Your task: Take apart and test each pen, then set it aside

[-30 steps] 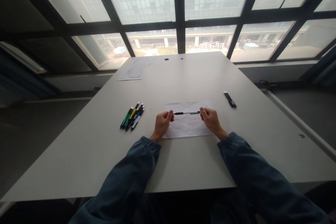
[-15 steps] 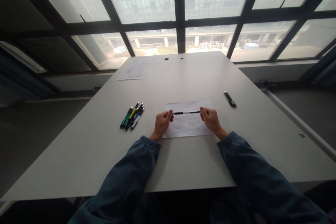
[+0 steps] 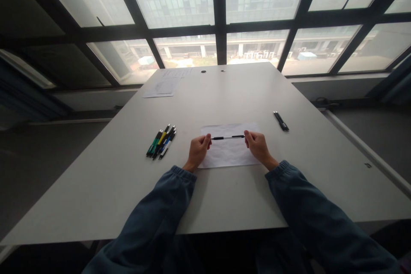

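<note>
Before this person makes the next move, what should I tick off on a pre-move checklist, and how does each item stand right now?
1. Pen held at both ends, by left hand and right hand: ok.
2. Sheet of paper below the pen in view: ok.
3. Pen clear of the sheet: cannot tell from this angle.
4. Pen's ends visible: not ok, fingers cover them.
5. Pen cluster apart from the left hand: ok.
6. Black pens apart from the right hand: ok.

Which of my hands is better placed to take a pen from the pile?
Probably your left hand: it is nearer the pen pile. Your right hand is farther, at the other end of the held pen. Both grip it, so the left would need to let go first.
</note>
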`<action>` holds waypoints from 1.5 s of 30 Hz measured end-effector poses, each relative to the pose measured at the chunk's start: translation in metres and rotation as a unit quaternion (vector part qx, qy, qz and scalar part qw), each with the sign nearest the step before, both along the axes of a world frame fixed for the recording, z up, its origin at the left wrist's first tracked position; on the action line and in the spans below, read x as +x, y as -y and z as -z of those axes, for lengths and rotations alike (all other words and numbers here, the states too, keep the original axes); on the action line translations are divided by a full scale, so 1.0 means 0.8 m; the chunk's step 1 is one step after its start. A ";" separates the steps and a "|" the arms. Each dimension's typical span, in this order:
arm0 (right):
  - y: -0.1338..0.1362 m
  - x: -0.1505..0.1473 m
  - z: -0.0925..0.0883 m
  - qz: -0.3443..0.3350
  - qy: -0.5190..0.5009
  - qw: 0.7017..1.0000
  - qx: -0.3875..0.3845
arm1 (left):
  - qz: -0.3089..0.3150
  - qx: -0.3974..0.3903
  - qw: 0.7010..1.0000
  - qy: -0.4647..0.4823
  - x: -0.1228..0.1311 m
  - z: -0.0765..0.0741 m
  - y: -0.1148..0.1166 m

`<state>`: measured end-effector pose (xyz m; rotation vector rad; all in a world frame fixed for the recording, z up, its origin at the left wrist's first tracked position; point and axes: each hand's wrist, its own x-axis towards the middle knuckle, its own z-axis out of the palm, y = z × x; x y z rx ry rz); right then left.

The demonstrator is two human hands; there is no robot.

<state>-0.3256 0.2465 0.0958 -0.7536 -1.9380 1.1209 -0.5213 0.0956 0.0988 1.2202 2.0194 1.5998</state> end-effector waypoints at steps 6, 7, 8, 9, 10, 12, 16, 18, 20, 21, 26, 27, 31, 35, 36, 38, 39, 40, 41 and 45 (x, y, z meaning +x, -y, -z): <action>-0.001 0.000 0.001 -0.002 -0.006 1.000 -0.004 | 0.005 -0.006 1.000 -0.001 0.001 -0.002 0.001; 0.000 -0.001 0.001 -0.003 -0.006 1.000 -0.005 | 0.006 -0.006 1.000 -0.005 0.001 -0.003 0.001; 0.000 -0.001 0.001 -0.004 -0.007 1.000 -0.006 | 0.005 -0.006 1.000 -0.009 0.002 -0.004 0.001; 0.000 -0.001 0.000 -0.004 -0.008 1.000 -0.006 | 0.005 -0.006 1.000 -0.012 0.002 -0.004 0.001; 0.000 -0.001 0.000 -0.004 -0.009 1.000 -0.006 | 0.005 -0.006 1.000 -0.015 0.002 -0.005 0.002; 0.001 0.000 -0.001 -0.003 -0.010 1.000 -0.006 | 0.005 -0.005 1.000 -0.019 0.003 -0.005 0.002; 0.002 0.000 -0.003 -0.004 -0.010 1.000 -0.011 | 0.004 -0.003 1.000 -0.023 0.004 -0.006 0.002; 0.002 0.000 -0.003 -0.003 -0.009 1.000 -0.012 | 0.003 -0.005 1.000 -0.022 0.004 -0.007 0.002; 0.002 0.000 -0.003 -0.004 -0.008 1.000 -0.013 | 0.003 -0.004 1.000 -0.021 0.005 -0.008 0.001; 0.001 0.000 -0.002 -0.004 -0.008 1.000 -0.014 | 0.004 -0.004 1.000 -0.020 0.005 -0.008 0.001; 0.000 -0.001 0.001 -0.005 -0.014 1.000 -0.010 | 0.005 -0.009 1.000 -0.016 0.005 -0.007 0.001; 0.000 -0.001 0.001 -0.005 -0.014 1.000 -0.009 | 0.004 -0.010 1.000 -0.017 0.005 -0.007 0.001; 0.000 -0.001 0.002 -0.005 -0.015 1.000 -0.009 | 0.000 -0.014 1.000 -0.018 0.005 -0.006 0.001; 0.001 -0.001 0.001 -0.005 -0.017 1.000 -0.010 | 0.002 -0.014 1.000 -0.019 0.004 -0.005 0.001; 0.001 -0.001 0.001 -0.005 -0.017 1.000 -0.011 | 0.004 -0.013 1.000 -0.019 0.004 -0.005 0.001; 0.001 -0.001 0.001 -0.005 -0.017 1.000 -0.012 | 0.005 -0.011 1.000 -0.020 0.004 -0.004 0.001; 0.000 -0.001 0.002 -0.005 -0.017 1.000 -0.014 | 0.004 -0.011 1.000 -0.021 0.004 -0.005 0.001; 0.000 -0.001 0.002 -0.004 -0.016 1.000 -0.015 | 0.003 -0.011 1.000 -0.021 0.004 -0.005 0.001; 0.000 -0.001 0.003 -0.004 -0.016 1.000 -0.015 | 0.002 -0.011 1.000 -0.022 0.004 -0.005 0.001; 0.000 -0.002 0.004 -0.004 -0.015 1.000 -0.014 | 0.002 -0.011 1.000 -0.021 0.004 -0.006 0.001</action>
